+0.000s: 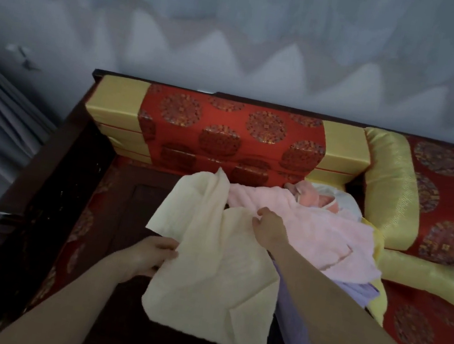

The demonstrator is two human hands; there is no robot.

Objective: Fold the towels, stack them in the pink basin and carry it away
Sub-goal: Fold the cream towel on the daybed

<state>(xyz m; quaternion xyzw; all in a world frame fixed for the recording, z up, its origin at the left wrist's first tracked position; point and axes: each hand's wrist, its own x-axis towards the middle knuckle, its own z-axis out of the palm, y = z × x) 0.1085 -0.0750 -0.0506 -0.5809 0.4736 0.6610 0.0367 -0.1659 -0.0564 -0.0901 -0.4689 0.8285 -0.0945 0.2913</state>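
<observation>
A pale yellow towel (212,276) is spread over the dark wooden table in the middle of the view. My left hand (151,255) grips its left edge. My right hand (269,226) pinches the towel's upper edge near its middle. A pink towel (326,232) lies crumpled to the right of it, and a lilac towel (303,318) lies under my right forearm. Behind the pink towel sits a heap of pink and white cloth (325,198); I cannot tell whether the pink basin is among it.
The dark wooden table (134,187) stands on a wooden sofa. A red and gold back cushion (226,133) lies behind it. A gold bolster (390,185) and a red seat cushion (430,329) are at the right. Grey curtains hang at the back.
</observation>
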